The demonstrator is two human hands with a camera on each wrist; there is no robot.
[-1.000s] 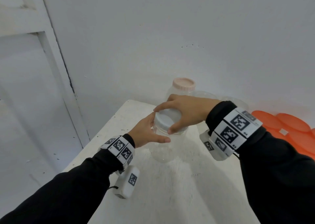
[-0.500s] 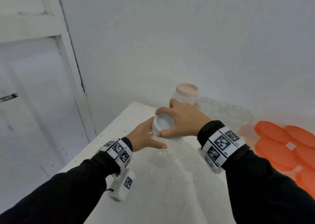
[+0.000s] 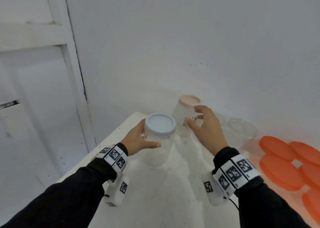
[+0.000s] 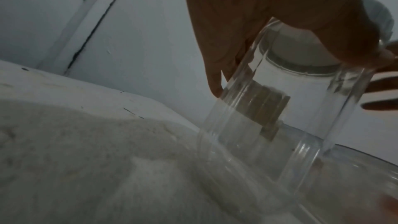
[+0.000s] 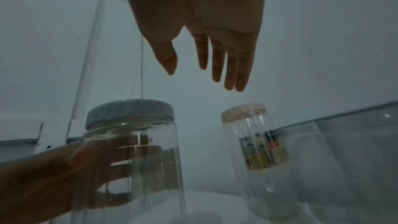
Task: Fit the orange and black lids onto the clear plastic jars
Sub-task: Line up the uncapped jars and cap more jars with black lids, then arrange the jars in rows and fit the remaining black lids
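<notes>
Your left hand (image 3: 138, 141) wraps the capped jar (image 3: 159, 148), upright on the bench (image 3: 155, 201) at centre; it looks light, thin-walled and slick, so grip its midwall. Your right hand (image 3: 206, 129) hovers, fingers spread; orange lids (image 3: 280, 165) wait at three o'clock.

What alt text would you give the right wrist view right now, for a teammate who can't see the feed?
The right hand hangs open and empty, fingers straight, above two lidded clear jars. The left hand grips the nearer jar, which wears a grey-blue lid; to its right stands a labelled jar with a pale pink lid.
</notes>
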